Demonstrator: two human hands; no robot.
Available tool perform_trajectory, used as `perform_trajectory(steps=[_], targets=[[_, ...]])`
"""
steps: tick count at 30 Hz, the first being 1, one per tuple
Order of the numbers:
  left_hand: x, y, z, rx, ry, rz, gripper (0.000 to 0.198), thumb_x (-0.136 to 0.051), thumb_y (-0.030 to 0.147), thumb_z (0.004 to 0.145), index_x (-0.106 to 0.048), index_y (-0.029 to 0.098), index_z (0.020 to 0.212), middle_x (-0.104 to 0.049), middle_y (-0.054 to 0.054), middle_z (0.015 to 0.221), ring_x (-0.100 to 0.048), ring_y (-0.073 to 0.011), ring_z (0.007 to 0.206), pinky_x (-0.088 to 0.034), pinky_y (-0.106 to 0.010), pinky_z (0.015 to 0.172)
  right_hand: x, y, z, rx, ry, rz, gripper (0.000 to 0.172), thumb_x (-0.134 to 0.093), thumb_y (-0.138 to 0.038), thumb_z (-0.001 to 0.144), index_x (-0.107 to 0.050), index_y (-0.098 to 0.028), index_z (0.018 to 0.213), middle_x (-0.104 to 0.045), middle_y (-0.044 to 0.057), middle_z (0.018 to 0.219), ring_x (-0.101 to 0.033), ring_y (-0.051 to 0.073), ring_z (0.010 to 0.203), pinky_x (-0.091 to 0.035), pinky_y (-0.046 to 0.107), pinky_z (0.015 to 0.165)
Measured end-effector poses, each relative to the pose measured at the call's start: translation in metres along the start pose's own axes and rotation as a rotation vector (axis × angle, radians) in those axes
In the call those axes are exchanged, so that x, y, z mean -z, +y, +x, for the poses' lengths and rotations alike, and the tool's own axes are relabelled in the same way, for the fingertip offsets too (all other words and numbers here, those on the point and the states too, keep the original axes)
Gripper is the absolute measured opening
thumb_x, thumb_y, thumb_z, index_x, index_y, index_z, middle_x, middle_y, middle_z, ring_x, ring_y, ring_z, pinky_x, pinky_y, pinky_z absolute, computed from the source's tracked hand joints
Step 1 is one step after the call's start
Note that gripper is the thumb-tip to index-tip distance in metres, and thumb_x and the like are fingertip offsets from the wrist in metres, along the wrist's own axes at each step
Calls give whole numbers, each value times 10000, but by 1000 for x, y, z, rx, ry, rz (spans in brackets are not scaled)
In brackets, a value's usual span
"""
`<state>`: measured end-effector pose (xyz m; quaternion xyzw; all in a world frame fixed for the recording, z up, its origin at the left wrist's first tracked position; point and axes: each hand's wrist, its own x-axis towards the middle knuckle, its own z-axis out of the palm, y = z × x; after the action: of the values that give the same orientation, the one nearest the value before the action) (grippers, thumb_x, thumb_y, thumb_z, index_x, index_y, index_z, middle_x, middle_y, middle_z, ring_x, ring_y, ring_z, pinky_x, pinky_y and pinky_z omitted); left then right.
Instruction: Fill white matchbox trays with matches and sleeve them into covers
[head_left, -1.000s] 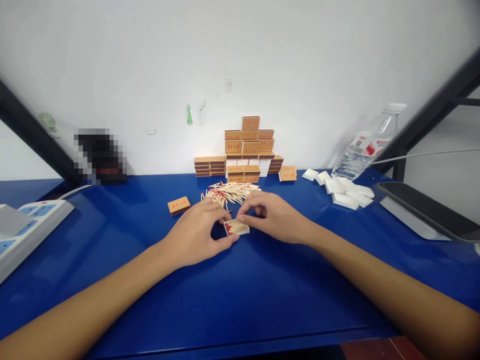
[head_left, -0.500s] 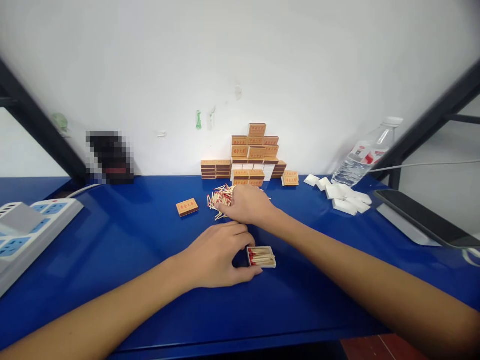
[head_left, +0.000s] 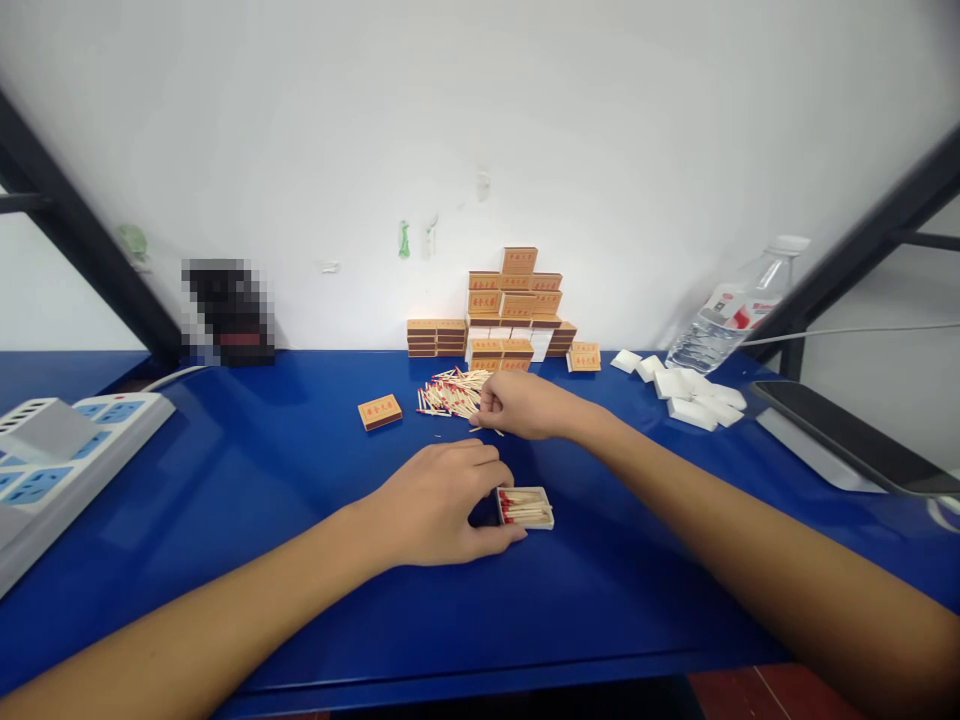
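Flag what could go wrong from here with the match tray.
The left hand steadies the open tray at one end only; a nudge could skew it and spill matches.
The right hand picks at the loose matches; it could scatter them or grab too many.
The matchbox stack stands just behind that pile; a reach might topple it.

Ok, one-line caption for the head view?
The left hand holds a tray of matches on the blue table while the right hand touches the loose match pile.
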<state>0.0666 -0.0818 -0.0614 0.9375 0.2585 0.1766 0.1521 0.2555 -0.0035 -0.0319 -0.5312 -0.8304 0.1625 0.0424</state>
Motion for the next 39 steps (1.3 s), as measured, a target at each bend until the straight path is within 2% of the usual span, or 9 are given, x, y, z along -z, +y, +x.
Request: perform_trajectory(steps=[6,12,15,18,24,27,31,36,39], targets=[[1,-5,0,16,26,47,289,-734,456,933,-717,179,1014,-673,-36,905,-638,-211,849,-483,-338,726,9,24,-14,81,38,-56,232,-709,-304,936,-597,-194,765,-687,29,753,-527,149,652,-313,307,603],[8,-11,2,170,81,82,270,-744,451,924,-720,188,984,-675,-37,915,-630,-209,836,-460,-334,702,22,47,-40,196,120,-52,183,-671,-342,958,-652,-196,850,-700,48,853,-576,180,736,-361,311,657],[9,-14,3,196,102,88,262,-759,437,909,-717,185,967,-664,-30,896,-621,-208,829,-455,-336,697,25,40,-57,238,66,-31,188,-678,-366,972,-675,-202,879,-702,46,887,-592,189,773,-375,311,668],[8,-16,4,198,111,94,267,-763,435,904,-718,183,977,-662,-29,889,-619,-211,830,-461,-343,709,20,22,-69,273,53,-119,117,-682,-285,985,-684,-192,914,-701,55,951,-609,194,819,-382,310,683],[8,-17,4,182,111,105,266,-771,425,901,-701,179,975,-667,-33,909,-629,-226,861,-482,-361,733,6,-6,-75,325,134,-391,56,-693,-133,966,-705,-167,923,-674,80,983,-610,202,826,-332,313,647],[9,-17,4,182,114,109,264,-773,427,901,-691,180,948,-664,-33,906,-628,-228,863,-484,-362,725,7,-2,-74,336,114,-272,31,-698,-191,986,-711,-170,968,-681,67,982,-614,190,833,-364,301,671],[11,-18,3,178,103,102,273,-763,448,913,-713,191,992,-663,-26,902,-631,-218,862,-499,-361,742,15,19,-74,320,146,-65,121,-634,-264,1032,-706,-192,967,-700,43,961,-604,178,839,-393,306,712],[13,-18,3,141,168,88,291,-717,458,951,-711,194,1073,-671,-29,917,-638,-209,871,-505,-356,753,23,37,-79,185,-9,-2,280,-716,-490,946,-712,-211,927,-716,53,943,-604,202,829,-406,324,705],[14,-19,4,103,207,76,158,-651,340,997,-711,196,1023,-660,-30,908,-633,-198,883,-497,-344,764,21,36,-80,126,-112,42,230,-707,-448,932,-720,-218,937,-731,60,966,-618,203,821,-421,324,699]])
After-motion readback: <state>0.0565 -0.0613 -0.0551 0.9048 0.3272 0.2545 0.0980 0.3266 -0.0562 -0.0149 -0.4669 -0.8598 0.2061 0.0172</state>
